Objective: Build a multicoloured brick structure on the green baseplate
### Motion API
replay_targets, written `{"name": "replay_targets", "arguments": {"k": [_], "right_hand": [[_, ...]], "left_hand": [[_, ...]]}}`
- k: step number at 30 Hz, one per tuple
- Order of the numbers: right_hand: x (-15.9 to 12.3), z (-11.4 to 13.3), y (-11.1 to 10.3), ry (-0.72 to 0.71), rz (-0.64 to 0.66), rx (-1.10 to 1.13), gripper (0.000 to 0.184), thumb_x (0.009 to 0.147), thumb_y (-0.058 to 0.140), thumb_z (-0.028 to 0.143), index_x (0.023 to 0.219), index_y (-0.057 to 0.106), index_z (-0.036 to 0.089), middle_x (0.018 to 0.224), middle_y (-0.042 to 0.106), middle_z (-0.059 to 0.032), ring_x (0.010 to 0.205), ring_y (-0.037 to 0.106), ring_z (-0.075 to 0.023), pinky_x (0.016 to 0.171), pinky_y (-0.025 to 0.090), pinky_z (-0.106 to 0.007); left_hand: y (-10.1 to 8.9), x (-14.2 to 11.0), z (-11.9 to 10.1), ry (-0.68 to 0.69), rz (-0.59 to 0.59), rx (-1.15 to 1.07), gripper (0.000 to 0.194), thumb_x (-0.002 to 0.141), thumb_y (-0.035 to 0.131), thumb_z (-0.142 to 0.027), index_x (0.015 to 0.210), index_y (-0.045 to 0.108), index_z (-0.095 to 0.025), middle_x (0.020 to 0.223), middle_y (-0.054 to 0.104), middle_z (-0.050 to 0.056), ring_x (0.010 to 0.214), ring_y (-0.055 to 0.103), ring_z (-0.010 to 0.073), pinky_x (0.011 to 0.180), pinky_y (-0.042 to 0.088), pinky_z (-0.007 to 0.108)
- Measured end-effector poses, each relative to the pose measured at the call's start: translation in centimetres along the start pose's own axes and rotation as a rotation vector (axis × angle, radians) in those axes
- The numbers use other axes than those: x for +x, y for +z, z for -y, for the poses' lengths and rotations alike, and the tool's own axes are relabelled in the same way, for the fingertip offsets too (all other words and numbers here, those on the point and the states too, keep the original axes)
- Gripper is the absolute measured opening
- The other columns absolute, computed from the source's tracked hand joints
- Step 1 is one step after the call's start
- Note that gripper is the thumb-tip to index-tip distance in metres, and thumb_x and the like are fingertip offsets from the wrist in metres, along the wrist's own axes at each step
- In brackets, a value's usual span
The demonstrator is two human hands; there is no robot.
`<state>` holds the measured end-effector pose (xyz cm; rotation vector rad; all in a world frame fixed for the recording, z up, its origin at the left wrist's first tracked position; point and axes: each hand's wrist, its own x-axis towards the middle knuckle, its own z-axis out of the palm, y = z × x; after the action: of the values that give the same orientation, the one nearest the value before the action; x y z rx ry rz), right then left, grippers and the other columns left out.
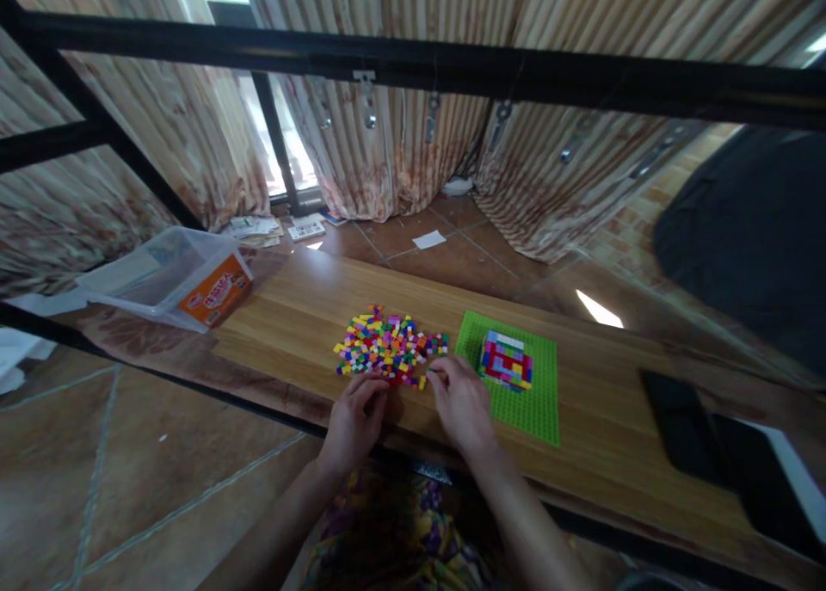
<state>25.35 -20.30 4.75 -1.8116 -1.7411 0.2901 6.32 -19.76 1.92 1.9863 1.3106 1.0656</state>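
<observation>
The left hand (354, 415) is at seven o'clock from a loose pile of small multicoloured plastic bricks (387, 343), its fingers curled and its fingertips at the pile's near edge. Its grip is nearly closed, thumb close to forefinger; whether a brick is pinched there cannot be made out. The right hand (463, 402) is at four o'clock from the pile, palm down, with thumb and forefinger drawn close together beside the few bricks at that edge. Its grip leaves only a narrow gap, and I cannot tell whether it has hold of a piece.

At three o'clock from the pile, just beyond the right hand, a bright green studded plastic baseplate (539, 402) lies flat. On it stands a low blocky build of red, blue, yellow, white and lilac bricks (508, 360).

All of this rests on a long brown wood-grain desk (600, 419). A clear plastic box with an orange label (169, 277) sits at its ten o'clock end, and flat black objects (684, 423) lie toward four o'clock, blurred.

Beyond the desk, a brown tiled floor (380, 237) carries a white sheet of paper (429, 239) near twelve o'clock. Striped beige curtains (400, 156) hang behind a black metal bar (413, 53), and a large dark rounded object (748, 238) is at two o'clock.
</observation>
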Motion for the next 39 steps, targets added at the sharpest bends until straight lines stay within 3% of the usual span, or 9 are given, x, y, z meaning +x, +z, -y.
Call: {"name": "replay_targets", "arguments": {"k": [3, 6, 10, 15, 25, 29, 33, 39], "right_hand": [[-1.5, -3.0, -2.6, 0.008, -0.167, -0.023, 0.015, 0.090, 0.052, 0.028, 0.087, 0.064, 0.020, 0.089, 0.064, -0.0045, 0.086, 0.059, -0.0190, 0.077, 0.046, -0.030], [-2.1, -6.1, -4.6, -0.001, -0.290, -0.099, 0.020, 0.090, 0.053, 0.035, 0.087, 0.067, 0.020, 0.094, 0.065, -0.0072, 0.092, 0.057, -0.0217, 0.084, 0.046, -0.036], [-1.4, -8.0, -5.0, -0.051, -0.297, -0.158, 0.023, 0.090, 0.053, 0.035, 0.085, 0.068, 0.019, 0.096, 0.064, -0.0081, 0.095, 0.055, -0.0229, 0.085, 0.046, -0.038], [-0.5, -8.4, -4.4, -0.102, -0.294, -0.207, 0.022, 0.090, 0.051, 0.030, 0.084, 0.070, 0.020, 0.096, 0.064, -0.0084, 0.095, 0.053, -0.0227, 0.084, 0.045, -0.038], [-1.3, -8.1, -4.2, -0.022, -0.282, -0.203, 0.024, 0.090, 0.050, 0.030, 0.091, 0.072, 0.021, 0.104, 0.065, -0.0081, 0.099, 0.054, -0.0229, 0.089, 0.041, -0.039], [-1.7, -8.3, -4.6, 0.049, -0.384, -0.139, 0.026, 0.089, 0.051, 0.037, 0.095, 0.070, 0.020, 0.108, 0.065, -0.0093, 0.103, 0.054, -0.0235, 0.094, 0.038, -0.043], [-1.7, -8.9, -4.3, 0.226, -0.511, -0.057, 0.041, 0.088, 0.049, 0.047, 0.108, 0.064, 0.015, 0.110, 0.062, -0.0147, 0.107, 0.053, -0.0266, 0.095, 0.038, -0.044], [-0.8, -8.6, -2.4, 0.422, -0.446, 0.014, 0.070, 0.080, 0.053, 0.056, 0.128, 0.048, 0.006, 0.124, 0.055, -0.0241, 0.118, 0.047, -0.0338, 0.099, 0.033, -0.051]], "left_hand": [[1.1, 0.1, -1.9, 0.036, 0.053, -0.032, 0.019, 0.090, 0.048, -0.015, 0.102, 0.062, -0.021, 0.102, 0.064, 0.005, 0.096, 0.062, 0.0154, 0.084, 0.053, 0.029], [3.4, 0.8, -4.2, 0.085, 0.167, -0.072, 0.023, 0.088, 0.049, -0.014, 0.107, 0.059, -0.021, 0.105, 0.063, 0.006, 0.097, 0.061, 0.0168, 0.085, 0.052, 0.030], [7.1, 2.7, -6.5, 0.095, 0.276, -0.117, 0.035, 0.085, 0.050, -0.014, 0.120, 0.052, -0.021, 0.113, 0.059, 0.008, 0.088, 0.062, 0.0163, 0.083, 0.054, 0.032], [9.8, 4.4, -7.2, 0.090, 0.341, -0.070, 0.045, 0.081, 0.051, -0.013, 0.126, 0.047, -0.021, 0.123, 0.054, 0.009, 0.100, 0.060, 0.0200, 0.090, 0.053, 0.037], [11.2, 3.9, -7.2, 0.147, 0.380, 0.056, 0.047, 0.083, 0.049, -0.015, 0.129, 0.046, -0.021, 0.125, 0.053, 0.010, 0.109, 0.057, 0.0233, 0.095, 0.052, 0.041], [11.4, 3.7, -7.3, 0.158, 0.366, 0.083, 0.047, 0.084, 0.049, -0.016, 0.130, 0.045, -0.021, 0.125, 0.053, 0.010, 0.109, 0.057, 0.0230, 0.095, 0.052, 0.040], [11.4, 3.6, -7.3, 0.152, 0.375, 0.084, 0.048, 0.084, 0.048, -0.016, 0.132, 0.044, -0.020, 0.126, 0.052, 0.010, 0.110, 0.056, 0.0232, 0.095, 0.052, 0.040], [11.5, 3.7, -7.0, 0.152, 0.378, 0.074, 0.049, 0.083, 0.047, -0.014, 0.132, 0.044, -0.020, 0.126, 0.052, 0.011, 0.110, 0.056, 0.0235, 0.095, 0.052, 0.041]]}}
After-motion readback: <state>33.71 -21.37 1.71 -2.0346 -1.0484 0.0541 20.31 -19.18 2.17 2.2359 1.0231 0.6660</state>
